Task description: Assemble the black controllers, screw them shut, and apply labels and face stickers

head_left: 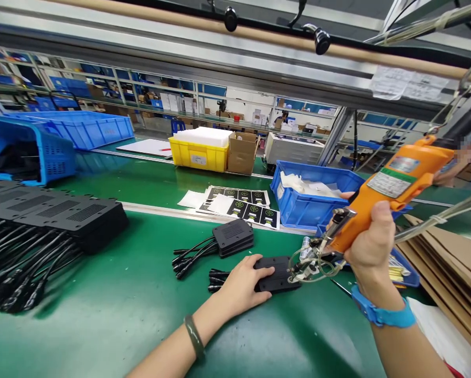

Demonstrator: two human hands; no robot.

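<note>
My left hand (245, 281) lies on a black plastic box (277, 270) with short cables, its fingers spread over the top and sides. In my right hand (371, 239) is an orange electric screwdriver (395, 176), tilted down to the left. Its tip meets the right end of the box, with thin clear tubing looped about it; whether a screw is under the tip is hidden. Just behind my left hand sits a small stack of black boxes (233, 236) with cables trailing left.
Rows of black cabled boxes (70, 210) fill the left. Printed label sheets (247, 202), a yellow bin (198, 155) and a blue bin (310, 202) stand farther back. Cardboard sheets (451, 268) lean at right. A metal rail (204, 47) crosses overhead.
</note>
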